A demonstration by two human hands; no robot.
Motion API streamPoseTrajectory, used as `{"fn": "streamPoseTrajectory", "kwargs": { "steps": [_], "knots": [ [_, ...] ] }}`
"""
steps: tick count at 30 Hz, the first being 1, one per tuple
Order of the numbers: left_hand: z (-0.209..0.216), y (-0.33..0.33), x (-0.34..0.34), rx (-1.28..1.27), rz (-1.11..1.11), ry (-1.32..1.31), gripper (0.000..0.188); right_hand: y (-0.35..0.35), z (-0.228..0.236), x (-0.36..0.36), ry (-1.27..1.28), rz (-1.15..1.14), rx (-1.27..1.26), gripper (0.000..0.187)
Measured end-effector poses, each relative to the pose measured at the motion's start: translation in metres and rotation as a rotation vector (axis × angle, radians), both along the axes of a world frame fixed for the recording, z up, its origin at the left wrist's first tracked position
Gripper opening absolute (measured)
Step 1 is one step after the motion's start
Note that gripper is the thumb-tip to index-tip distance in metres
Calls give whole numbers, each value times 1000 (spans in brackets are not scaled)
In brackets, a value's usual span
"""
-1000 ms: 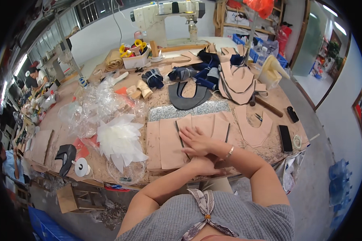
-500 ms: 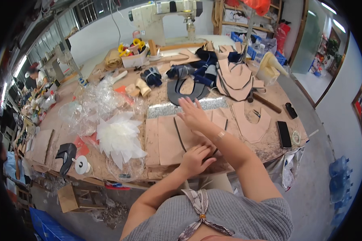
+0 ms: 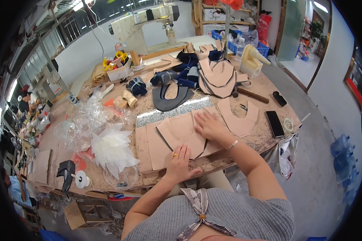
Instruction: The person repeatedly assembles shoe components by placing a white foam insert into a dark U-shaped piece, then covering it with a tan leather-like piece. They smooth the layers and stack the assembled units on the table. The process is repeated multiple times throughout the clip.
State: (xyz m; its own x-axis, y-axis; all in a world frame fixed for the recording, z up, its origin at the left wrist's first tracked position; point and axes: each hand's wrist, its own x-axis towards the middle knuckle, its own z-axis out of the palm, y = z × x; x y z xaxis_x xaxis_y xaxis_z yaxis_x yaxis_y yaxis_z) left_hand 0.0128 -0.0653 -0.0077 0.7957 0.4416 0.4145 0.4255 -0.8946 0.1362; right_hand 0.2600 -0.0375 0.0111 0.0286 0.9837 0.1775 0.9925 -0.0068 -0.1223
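A tan leather-like piece with dark edges (image 3: 179,130) lies flat on larger tan sheets (image 3: 142,154) in front of me. My right hand (image 3: 211,127) rests flat on its right part, fingers stretched out. At the near edge of the piece, my left hand (image 3: 179,164) lies with its fingers extended and a ring on one of them. Both hands press on the surface and hold nothing. Just beyond the sheets is a grey speckled slab (image 3: 153,116). To the right lies a tan U-shaped piece (image 3: 245,123) with small pliers (image 3: 243,107) on it.
Stacked tan cutouts (image 3: 217,76), a hammer (image 3: 251,95) and a black U-shaped piece (image 3: 169,103) lie farther back. White petal-like sheets (image 3: 112,146) and clear plastic (image 3: 78,126) are on the left, a phone (image 3: 274,123) on the right. A sewing machine (image 3: 140,30) stands behind.
My right hand has come down from above onto the dark-edged piece. My left hand has shifted left along the near edge, its fingers now straighter. The view has tilted and shifted somewhat.
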Motion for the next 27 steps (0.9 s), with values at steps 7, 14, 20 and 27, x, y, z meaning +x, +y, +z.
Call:
{"fn": "streamPoseTrajectory", "kwargs": {
  "steps": [7,14,20,27],
  "knots": [
    [-7,0,3,-86,62,-45,101,6,-8,-42,-257,39,265,55],
    [-2,8,-1,-150,58,-26,104,-80,-21,-73,133,241,172,54],
    [0,61,-30,-125,312,145,79,-80,-20,-76,134,259,193,61],
    [8,132,13,-90,482,148,64,-92,-15,-86,96,260,239,63]
  ]
}}
